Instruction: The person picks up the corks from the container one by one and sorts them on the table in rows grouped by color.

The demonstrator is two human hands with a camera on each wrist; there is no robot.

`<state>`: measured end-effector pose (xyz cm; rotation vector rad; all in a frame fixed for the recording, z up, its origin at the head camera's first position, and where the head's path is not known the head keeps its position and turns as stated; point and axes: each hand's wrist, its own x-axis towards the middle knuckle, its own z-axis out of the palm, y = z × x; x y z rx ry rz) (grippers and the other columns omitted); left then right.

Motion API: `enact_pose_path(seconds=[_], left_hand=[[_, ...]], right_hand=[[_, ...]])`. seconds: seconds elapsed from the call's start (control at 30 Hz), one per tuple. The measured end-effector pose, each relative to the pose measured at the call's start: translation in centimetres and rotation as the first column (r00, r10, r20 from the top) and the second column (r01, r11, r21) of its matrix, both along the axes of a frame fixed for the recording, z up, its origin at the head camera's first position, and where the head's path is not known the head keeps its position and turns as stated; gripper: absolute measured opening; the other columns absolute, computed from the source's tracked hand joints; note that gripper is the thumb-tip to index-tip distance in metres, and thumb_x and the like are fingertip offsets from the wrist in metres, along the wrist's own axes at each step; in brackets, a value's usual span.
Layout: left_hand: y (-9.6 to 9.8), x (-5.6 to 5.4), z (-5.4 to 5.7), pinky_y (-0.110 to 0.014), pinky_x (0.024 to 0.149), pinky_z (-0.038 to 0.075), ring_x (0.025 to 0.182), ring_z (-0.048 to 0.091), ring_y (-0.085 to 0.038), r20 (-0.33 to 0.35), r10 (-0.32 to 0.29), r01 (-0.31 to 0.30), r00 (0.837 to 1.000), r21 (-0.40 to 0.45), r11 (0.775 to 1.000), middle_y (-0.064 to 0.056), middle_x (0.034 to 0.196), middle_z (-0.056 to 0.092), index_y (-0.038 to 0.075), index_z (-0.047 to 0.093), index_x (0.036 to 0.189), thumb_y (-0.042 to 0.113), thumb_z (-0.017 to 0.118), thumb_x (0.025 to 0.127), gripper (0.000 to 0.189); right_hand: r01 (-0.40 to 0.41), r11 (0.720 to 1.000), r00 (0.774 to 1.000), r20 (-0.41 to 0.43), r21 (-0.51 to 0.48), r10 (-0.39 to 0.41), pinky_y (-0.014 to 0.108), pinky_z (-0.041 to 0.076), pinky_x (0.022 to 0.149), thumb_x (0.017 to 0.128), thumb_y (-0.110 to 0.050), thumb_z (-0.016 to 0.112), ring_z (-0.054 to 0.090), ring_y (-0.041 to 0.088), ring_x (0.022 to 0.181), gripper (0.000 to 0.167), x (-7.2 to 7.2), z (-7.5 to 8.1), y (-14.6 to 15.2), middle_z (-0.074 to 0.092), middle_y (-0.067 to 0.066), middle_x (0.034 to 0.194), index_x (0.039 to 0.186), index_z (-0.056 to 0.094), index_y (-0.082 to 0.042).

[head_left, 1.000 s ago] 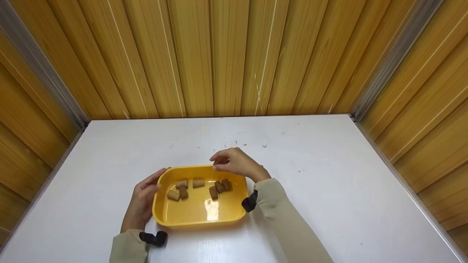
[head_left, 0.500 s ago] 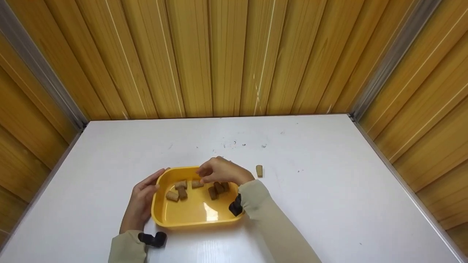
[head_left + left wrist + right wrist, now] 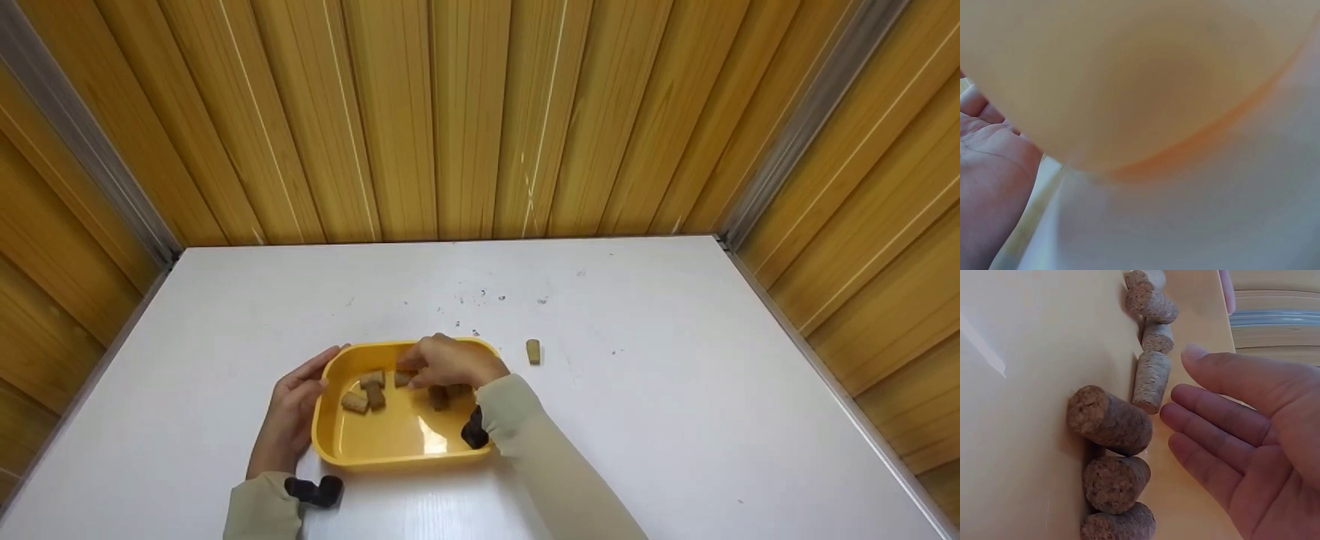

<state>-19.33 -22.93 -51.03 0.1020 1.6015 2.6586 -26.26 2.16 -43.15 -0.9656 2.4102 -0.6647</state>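
Right hand (image 3: 448, 361) has dropped lower into yellow tray (image 3: 390, 436) than half second ago. Fingers loosely extended, thumb apart, nothing held; fingertips just beside pale cork (image 3: 1152, 381) lying on its side. Left hand (image 3: 291, 411) stays at tray's left wall, fingers stretched along outside, thumb at rim, palm unfolded. Tray holds seven corks, all lying down: pale one, three clustered left (image 3: 355, 403), three darker ones (image 3: 1112, 422) under my right hand. Lone cork (image 3: 533, 352) lies on white table (image 3: 675, 375), right of tray.
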Motion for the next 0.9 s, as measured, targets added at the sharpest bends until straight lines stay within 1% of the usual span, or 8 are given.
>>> enact_pose_path(seconds=[0.13,0.3,0.43,0.53,0.6,0.67,0.77,0.9], left_hand=[[0.0,0.0,0.0,-0.028,0.107,0.042,0.128,0.053,-0.014,0.002,-0.007,0.007,1.0,-0.005,1.0,-0.002,0.133,0.061,-0.008,0.038,0.141,-0.01,0.038,0.091,0.051],[0.0,0.0,0.0,-0.028,0.107,0.043,0.127,0.054,-0.013,0.013,-0.001,0.001,1.0,-0.003,1.0,-0.001,0.133,0.061,-0.008,0.039,0.141,-0.01,0.039,0.09,0.051],[0.0,0.0,0.0,-0.028,0.107,0.043,0.127,0.054,-0.013,0.015,-0.003,0.003,1.0,0.001,1.0,-0.001,0.132,0.062,-0.008,0.039,0.141,-0.01,0.039,0.09,0.051],[0.0,0.0,0.0,-0.029,0.107,0.043,0.127,0.054,-0.014,0.002,-0.007,0.007,1.0,-0.004,1.0,-0.001,0.133,0.061,-0.009,0.038,0.141,-0.009,0.04,0.09,0.051],[0.0,0.1,0.0,-0.029,0.106,0.043,0.127,0.054,-0.014,-0.009,-0.005,0.005,1.0,-0.007,1.0,-0.002,0.133,0.061,-0.009,0.038,0.141,-0.009,0.04,0.09,0.05],[0.0,0.1,0.0,-0.028,0.106,0.044,0.127,0.054,-0.014,-0.017,-0.004,0.004,1.0,-0.007,1.0,-0.002,0.133,0.061,-0.01,0.038,0.14,-0.01,0.04,0.09,0.05],[0.0,0.1,0.0,-0.028,0.106,0.044,0.127,0.054,-0.015,-0.019,-0.002,0.002,1.0,-0.001,1.0,-0.003,0.133,0.061,-0.01,0.039,0.14,-0.01,0.04,0.09,0.05],[0.0,0.1,0.0,-0.028,0.106,0.044,0.126,0.055,-0.015,-0.027,-0.005,0.005,1.0,0.003,1.0,-0.004,0.133,0.061,-0.011,0.038,0.14,-0.01,0.04,0.09,0.05]], right_hand=[[-0.029,0.999,0.999,-0.042,0.024,0.03,0.027,0.046,0.1,0.089,-0.017,0.067,0.056,0.013,0.111,0.034,0.1,-0.3,-0.2,0.068,-0.003,0.122,0.123,0.067,-0.015],[-0.014,1.0,1.0,-0.028,0.011,0.015,0.024,0.047,0.098,0.087,-0.013,0.069,0.057,0.011,0.109,0.036,0.2,-0.5,-0.3,0.068,-0.001,0.122,0.123,0.067,-0.014],[0.008,1.0,1.0,0.01,-0.012,-0.007,0.019,0.051,0.087,0.085,-0.007,0.07,0.06,0.007,0.096,0.038,0.3,-0.7,-0.2,0.068,0.001,0.122,0.123,0.067,-0.012],[0.0,1.0,1.0,0.014,-0.029,0.0,0.016,0.052,0.077,0.085,-0.003,0.069,0.06,0.005,0.083,0.036,0.3,-0.8,-0.2,0.07,0.004,0.115,0.12,0.068,-0.01],[-0.017,0.999,1.0,0.002,-0.028,0.017,0.014,0.051,0.073,0.085,-0.003,0.068,0.059,0.003,0.078,0.034,0.3,-0.9,-0.2,0.071,0.004,0.109,0.118,0.068,-0.009],[-0.037,0.999,0.999,-0.012,-0.018,0.037,0.013,0.051,0.07,0.085,-0.004,0.067,0.059,0.002,0.074,0.032,0.2,-1.1,-0.3,0.072,0.005,0.104,0.116,0.069,-0.008],[-0.057,0.998,0.998,-0.007,-0.002,0.057,0.012,0.049,0.065,0.085,-0.005,0.068,0.057,0.002,0.07,0.029,0.2,-1.3,-0.5,0.073,0.007,0.102,0.114,0.07,-0.007],[-0.061,0.998,0.998,0.014,0.0,0.061,0.011,0.049,0.061,0.084,-0.005,0.07,0.056,0.001,0.067,0.031,0.2,-1.5,-0.5,0.073,0.007,0.099,0.114,0.07,-0.008]])
